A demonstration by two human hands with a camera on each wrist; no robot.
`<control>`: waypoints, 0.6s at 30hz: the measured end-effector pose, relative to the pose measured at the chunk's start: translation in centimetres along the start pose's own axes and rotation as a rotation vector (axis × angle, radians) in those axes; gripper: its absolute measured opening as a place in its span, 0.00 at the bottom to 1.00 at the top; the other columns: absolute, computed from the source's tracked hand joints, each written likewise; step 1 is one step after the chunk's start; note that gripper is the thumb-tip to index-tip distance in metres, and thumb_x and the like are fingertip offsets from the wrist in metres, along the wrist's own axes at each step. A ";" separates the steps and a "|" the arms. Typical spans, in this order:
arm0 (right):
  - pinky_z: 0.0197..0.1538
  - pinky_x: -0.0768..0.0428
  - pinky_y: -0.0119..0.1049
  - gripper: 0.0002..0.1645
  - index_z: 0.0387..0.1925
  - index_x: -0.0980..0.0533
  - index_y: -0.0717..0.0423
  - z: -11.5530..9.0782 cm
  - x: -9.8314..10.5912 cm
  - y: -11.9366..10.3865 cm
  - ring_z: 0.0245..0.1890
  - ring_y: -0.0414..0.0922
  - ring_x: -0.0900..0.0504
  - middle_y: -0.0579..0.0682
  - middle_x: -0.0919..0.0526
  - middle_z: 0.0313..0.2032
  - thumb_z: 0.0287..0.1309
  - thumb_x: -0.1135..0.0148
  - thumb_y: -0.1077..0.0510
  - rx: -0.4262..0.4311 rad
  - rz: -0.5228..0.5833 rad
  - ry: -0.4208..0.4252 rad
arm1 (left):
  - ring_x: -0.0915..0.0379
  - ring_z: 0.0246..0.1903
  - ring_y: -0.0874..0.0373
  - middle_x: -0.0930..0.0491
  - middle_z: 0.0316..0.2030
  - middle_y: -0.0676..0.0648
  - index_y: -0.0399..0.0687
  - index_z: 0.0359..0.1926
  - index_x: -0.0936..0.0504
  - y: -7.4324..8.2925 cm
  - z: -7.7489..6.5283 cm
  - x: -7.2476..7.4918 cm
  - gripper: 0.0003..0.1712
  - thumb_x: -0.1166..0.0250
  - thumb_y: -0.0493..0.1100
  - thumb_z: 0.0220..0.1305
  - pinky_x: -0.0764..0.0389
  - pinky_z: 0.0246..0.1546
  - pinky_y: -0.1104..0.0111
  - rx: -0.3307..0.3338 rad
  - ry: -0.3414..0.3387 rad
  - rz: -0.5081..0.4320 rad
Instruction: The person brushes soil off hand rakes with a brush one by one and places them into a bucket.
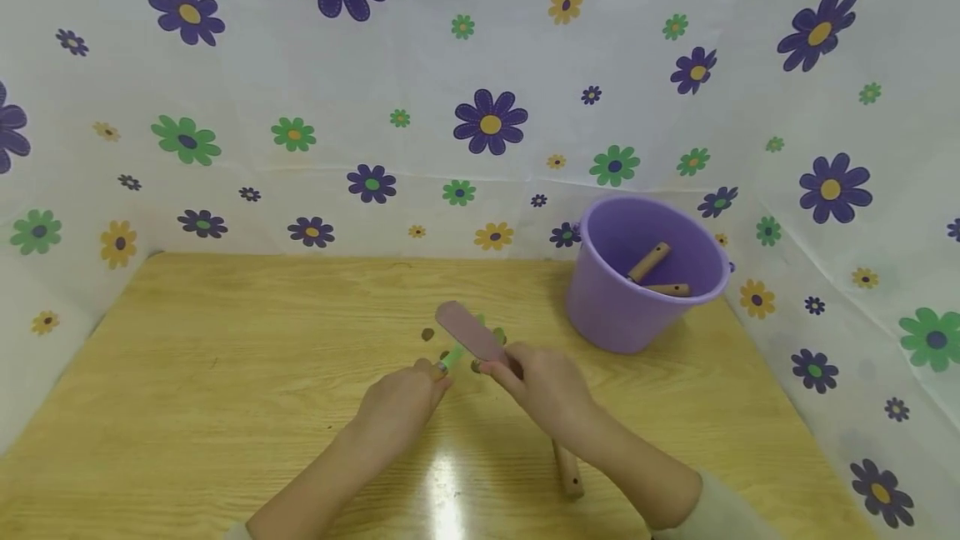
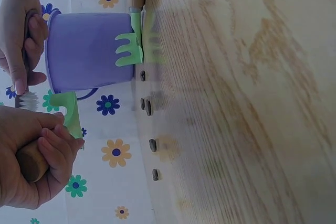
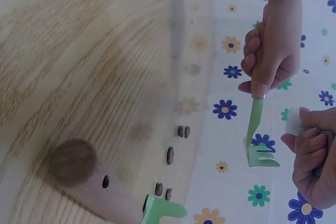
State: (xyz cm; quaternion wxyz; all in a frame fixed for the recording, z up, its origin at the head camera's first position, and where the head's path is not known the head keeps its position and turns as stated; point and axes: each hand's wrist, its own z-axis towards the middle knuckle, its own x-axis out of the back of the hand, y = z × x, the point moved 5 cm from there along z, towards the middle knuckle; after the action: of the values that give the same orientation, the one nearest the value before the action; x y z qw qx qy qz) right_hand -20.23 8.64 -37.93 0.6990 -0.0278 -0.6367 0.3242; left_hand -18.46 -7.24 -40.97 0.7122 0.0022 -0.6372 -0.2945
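My left hand (image 1: pixel 401 407) grips the wooden handle of a green hand rake (image 3: pixel 255 129) and holds it above the table. My right hand (image 1: pixel 551 390) holds a brush with a flat pinkish back (image 1: pixel 471 332), its pale bristles (image 2: pixel 29 101) close to the rake's tines. In the head view the brush covers part of the rake; whether bristles and tines touch I cannot tell. Several small brown stones (image 2: pixel 148 106) lie on the table beneath both hands. A second green hand rake (image 2: pixel 130 51) rests near my right forearm, its wooden handle (image 1: pixel 567 471) toward me.
A purple bucket (image 1: pixel 611 315) stands at the back right of the wooden table (image 1: pixel 247 357), with two wooden handles (image 1: pixel 649 262) showing inside. A white cloth with printed flowers (image 1: pixel 420 48) hangs behind and along the sides.
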 end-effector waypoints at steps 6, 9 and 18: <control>0.13 0.41 0.23 0.22 0.27 0.22 0.55 -0.4 -0.7 -0.3 0.12 0.33 0.39 0.39 0.32 0.13 0.62 0.45 0.42 -0.017 0.063 -0.097 | 0.43 0.09 0.66 0.35 0.15 0.50 0.29 0.30 0.24 0.1 0.1 0.0 0.14 0.41 0.39 0.67 0.39 0.06 0.81 0.004 0.023 -0.009; 0.14 0.41 0.24 0.21 0.25 0.23 0.54 -0.4 -1.0 -0.4 0.12 0.33 0.40 0.39 0.32 0.13 0.62 0.44 0.43 -0.005 0.046 -0.107 | 0.45 0.09 0.66 0.37 0.14 0.52 0.31 0.28 0.25 0.0 0.1 0.1 0.14 0.41 0.40 0.67 0.41 0.06 0.81 0.011 0.032 -0.019; 0.13 0.44 0.23 0.21 0.21 0.26 0.51 -0.2 -1.9 0.2 0.11 0.33 0.42 0.39 0.35 0.12 0.62 0.44 0.43 0.007 -0.017 -0.126 | 0.46 0.09 0.66 0.38 0.13 0.52 0.33 0.24 0.26 0.2 -0.2 0.1 0.15 0.41 0.39 0.66 0.41 0.06 0.81 -0.015 0.031 -0.005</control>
State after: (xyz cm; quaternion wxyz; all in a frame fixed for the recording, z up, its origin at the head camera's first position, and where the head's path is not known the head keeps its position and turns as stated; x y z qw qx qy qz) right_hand -20.12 7.99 -39.71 0.6604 0.0006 -0.6786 0.3215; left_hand -18.20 -7.24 -40.81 0.7212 0.0030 -0.6241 -0.3007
